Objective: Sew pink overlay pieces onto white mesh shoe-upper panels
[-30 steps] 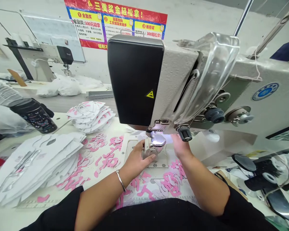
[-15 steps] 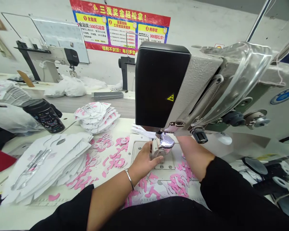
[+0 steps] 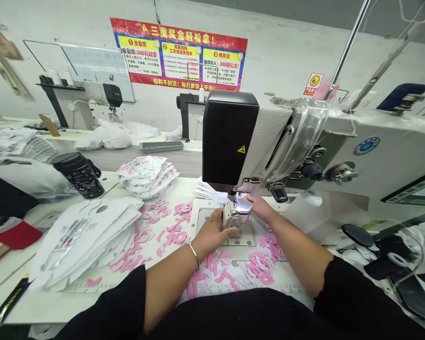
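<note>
hands (image 3: pixel 212 232) at sewing machine (image 3: pixel 340 144), long axis leftward

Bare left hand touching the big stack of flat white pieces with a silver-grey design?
Apart. The head view shows white tabletop strewn with curved pink scraps between the left hand and that stack.

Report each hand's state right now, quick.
Left hand: beneath the sewing machine head, thumb spread, other fingertips partly hidden; whether it holds anything can't be told.
Right hand: opposite, fingertips partly hidden; grip can't be told.
</note>
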`<state>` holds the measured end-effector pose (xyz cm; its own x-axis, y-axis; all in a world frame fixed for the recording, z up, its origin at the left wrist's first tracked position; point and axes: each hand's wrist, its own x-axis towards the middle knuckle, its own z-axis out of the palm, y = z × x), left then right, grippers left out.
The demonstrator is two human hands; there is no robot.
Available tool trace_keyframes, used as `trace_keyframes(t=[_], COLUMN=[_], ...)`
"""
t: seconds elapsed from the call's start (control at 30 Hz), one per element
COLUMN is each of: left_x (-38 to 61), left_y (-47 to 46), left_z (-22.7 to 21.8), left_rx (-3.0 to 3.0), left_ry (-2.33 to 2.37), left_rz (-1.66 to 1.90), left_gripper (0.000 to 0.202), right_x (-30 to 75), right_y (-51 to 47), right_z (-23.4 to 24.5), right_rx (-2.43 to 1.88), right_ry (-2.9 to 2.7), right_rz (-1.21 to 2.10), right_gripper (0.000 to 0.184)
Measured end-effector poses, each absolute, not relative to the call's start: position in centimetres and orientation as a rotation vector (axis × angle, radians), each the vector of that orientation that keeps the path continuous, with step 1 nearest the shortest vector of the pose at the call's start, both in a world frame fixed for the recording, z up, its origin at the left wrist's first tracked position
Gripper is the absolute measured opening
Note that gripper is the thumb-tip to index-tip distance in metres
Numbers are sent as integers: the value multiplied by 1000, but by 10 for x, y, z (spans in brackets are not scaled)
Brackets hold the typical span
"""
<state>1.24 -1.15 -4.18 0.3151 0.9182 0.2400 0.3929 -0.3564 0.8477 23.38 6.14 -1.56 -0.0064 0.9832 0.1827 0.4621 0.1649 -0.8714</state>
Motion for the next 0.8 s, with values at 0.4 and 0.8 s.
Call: trace_keyframes(t=[0.4, 0.8], left_x=[6, -194], left_y=[-21, -89], left_z=[-30, 12], left_rx=[1944, 1496], left_ry=[1435, 2592], left_rz=[825, 948], left_gripper=[51, 37], right_x=[310, 320], right_y=[-44, -57], right_z=[-68, -78], right_rx=[-1594, -1629], right_ry=[-1359, -1389], right_rz=[611, 645], right_gripper=[47, 37])
